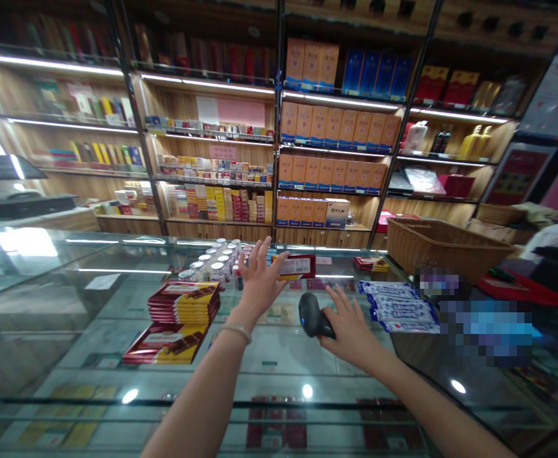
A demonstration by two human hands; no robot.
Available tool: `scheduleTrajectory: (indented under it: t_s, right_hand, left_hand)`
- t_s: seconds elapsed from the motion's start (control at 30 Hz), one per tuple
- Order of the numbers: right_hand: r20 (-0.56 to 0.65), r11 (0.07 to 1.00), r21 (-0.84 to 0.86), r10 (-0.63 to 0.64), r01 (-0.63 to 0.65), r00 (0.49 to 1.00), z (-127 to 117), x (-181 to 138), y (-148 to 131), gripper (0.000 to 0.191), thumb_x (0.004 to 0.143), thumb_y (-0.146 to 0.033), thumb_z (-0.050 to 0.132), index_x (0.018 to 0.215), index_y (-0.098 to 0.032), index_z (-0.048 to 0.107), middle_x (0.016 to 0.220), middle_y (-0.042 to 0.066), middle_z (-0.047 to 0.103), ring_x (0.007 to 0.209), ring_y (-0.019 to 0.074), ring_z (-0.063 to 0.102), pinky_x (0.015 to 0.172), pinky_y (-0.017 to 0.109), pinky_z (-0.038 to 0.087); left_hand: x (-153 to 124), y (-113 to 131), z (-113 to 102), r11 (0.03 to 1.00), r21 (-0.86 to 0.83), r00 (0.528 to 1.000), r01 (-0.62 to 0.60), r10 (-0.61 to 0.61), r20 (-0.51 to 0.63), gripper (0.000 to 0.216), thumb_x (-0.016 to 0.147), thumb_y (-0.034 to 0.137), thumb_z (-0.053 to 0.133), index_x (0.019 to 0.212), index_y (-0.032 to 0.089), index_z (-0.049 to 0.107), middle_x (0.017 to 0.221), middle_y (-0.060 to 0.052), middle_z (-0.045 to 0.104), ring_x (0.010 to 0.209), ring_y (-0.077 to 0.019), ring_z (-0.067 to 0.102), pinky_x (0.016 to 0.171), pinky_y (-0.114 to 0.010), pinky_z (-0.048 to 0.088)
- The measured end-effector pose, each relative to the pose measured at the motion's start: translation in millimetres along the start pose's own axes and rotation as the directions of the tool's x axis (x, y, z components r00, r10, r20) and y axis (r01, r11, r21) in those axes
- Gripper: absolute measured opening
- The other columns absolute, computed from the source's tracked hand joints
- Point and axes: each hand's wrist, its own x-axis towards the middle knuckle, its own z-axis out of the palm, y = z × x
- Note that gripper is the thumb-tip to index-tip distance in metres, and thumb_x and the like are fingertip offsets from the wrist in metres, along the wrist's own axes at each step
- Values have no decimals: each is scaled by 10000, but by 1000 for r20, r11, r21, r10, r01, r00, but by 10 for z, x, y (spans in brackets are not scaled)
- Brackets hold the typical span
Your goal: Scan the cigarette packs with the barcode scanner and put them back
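Observation:
My left hand (262,280), a band round its wrist, has its thumb across the left end of a red and yellow chocolate bar (300,267). The bar's printed back faces me; where the fingers meet it is partly hidden. In my right hand (350,324) is a black barcode scanner (311,315) with a small blue light, its head turned left and the fingers stretched loosely beside it. Left of my left forearm, chocolate bars lie in two stacks, a rear stack (183,302) and a front stack (167,343). Several white-lidded small jars (216,261) stand behind.
Everything rests on a glass display counter (269,350). Blue and white wrapped sticks (400,306) lie right of my right hand. Further back are a small pile of bars (371,263) and a wicker basket (450,248). Lit shelves (329,149) with boxed goods line the wall.

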Motion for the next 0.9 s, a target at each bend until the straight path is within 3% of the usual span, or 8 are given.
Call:
scheduleTrajectory:
  t_s: [0.17, 0.27, 0.37, 0.47, 0.57, 0.63, 0.77, 0.9]
  right_hand:
    - [-120, 995, 91, -40, 51, 992, 13, 47, 170, 360, 752, -232, 646, 1099, -150, 697, 1679, 152, 303, 1583, 366, 168, 1252, 616, 220]
    - [-290, 966, 251, 8, 68, 957, -65, 148, 325, 453, 752, -240, 615, 1195, -156, 665, 1617, 161, 420, 1515, 333, 360, 1228, 520, 335]
    - [-392, 899, 426, 79, 105, 917, -228, 303, 439, 515, 780, -282, 587, 1287, -195, 612, 1423, 132, 622, 1291, 305, 607, 1086, 483, 494]
    - [-268, 791, 612, 211, -3, 940, -360, 426, 459, 385, 833, -376, 564, 1177, -217, 633, 918, 46, 757, 745, 227, 725, 719, 364, 599]
    - [-138, 698, 712, 246, -76, 959, -352, 440, 401, 359, 852, -412, 534, 1144, -223, 620, 724, -23, 690, 433, 137, 564, 480, 260, 487]
    - [-139, 737, 672, 228, -77, 964, -287, 394, 346, 355, 836, -391, 559, 1145, -230, 623, 711, -28, 683, 459, 145, 577, 500, 253, 466]
    - [-177, 840, 541, 159, -39, 971, -171, 271, 237, 468, 782, -326, 653, 1240, -244, 605, 860, 22, 747, 745, 225, 709, 657, 274, 480]
    - [-153, 878, 474, 161, -70, 975, -156, 215, 164, 469, 789, -315, 664, 1248, -247, 594, 889, 37, 757, 796, 250, 717, 673, 272, 453]
  left_hand:
    - [-8, -18, 10, 999, 22, 999, 38, -37, -22, 717, 695, 327, 880, 1365, 326, 623, 1684, -160, 290, 1544, -409, 261, 1236, -663, 73]
    - [-7, -13, 5, 998, 30, 998, 52, -51, -28, 712, 689, 337, 883, 1354, 324, 628, 1681, -164, 297, 1540, -408, 268, 1234, -661, 86]
    - [0, -3, 1, 998, 28, 998, 56, -56, -32, 704, 694, 340, 877, 1352, 331, 626, 1676, -156, 310, 1536, -406, 279, 1236, -658, 80]
    - [4, -3, 4, 997, 36, 998, 62, -61, -34, 695, 702, 363, 870, 1352, 336, 625, 1669, -154, 320, 1529, -406, 291, 1233, -658, 90]
    - [1, -13, 11, 997, 59, 998, 58, -56, -41, 678, 715, 374, 858, 1351, 335, 627, 1662, -152, 332, 1526, -402, 296, 1234, -651, 97]
    - [-3, -19, 13, 996, 71, 998, 52, -49, -44, 684, 713, 373, 859, 1355, 335, 625, 1660, -152, 336, 1525, -402, 296, 1236, -646, 100]
    - [-10, -22, 7, 996, 80, 998, 49, -45, -46, 713, 694, 368, 877, 1359, 329, 624, 1658, -165, 333, 1525, -402, 296, 1235, -646, 107]
    - [-14, -24, -5, 995, 80, 998, 53, -49, -43, 707, 703, 362, 867, 1365, 325, 621, 1657, -171, 333, 1528, -403, 289, 1231, -648, 110]
